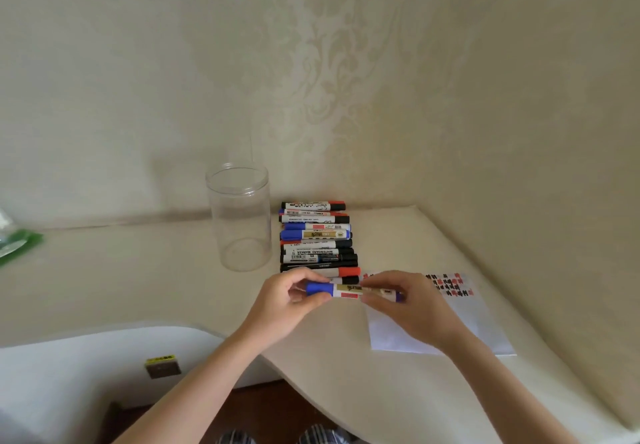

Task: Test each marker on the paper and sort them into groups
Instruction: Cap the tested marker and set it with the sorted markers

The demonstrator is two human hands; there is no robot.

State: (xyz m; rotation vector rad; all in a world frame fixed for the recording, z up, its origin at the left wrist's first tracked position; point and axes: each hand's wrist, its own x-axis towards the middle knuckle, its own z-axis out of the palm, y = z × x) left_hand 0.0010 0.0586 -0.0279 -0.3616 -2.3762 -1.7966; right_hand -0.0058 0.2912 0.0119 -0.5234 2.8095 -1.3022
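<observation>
A blue marker [346, 291] lies level between both hands just above the table. My left hand [291, 300] pinches its blue cap end. My right hand [408, 305] grips the barrel at the other end. Behind them a row of several markers [317, 239] with black, blue and red caps lies side by side on the table. A white paper [467, 319] sits to the right, partly under my right hand, with black and red test marks [450, 284] along its far edge.
An empty clear plastic jar [240, 216] stands upright left of the marker row. The cream table [398, 391] meets a patterned wall behind and to the right. A green-and-white packet [15, 239] lies at the far left. A white surface [86, 374] sits lower left.
</observation>
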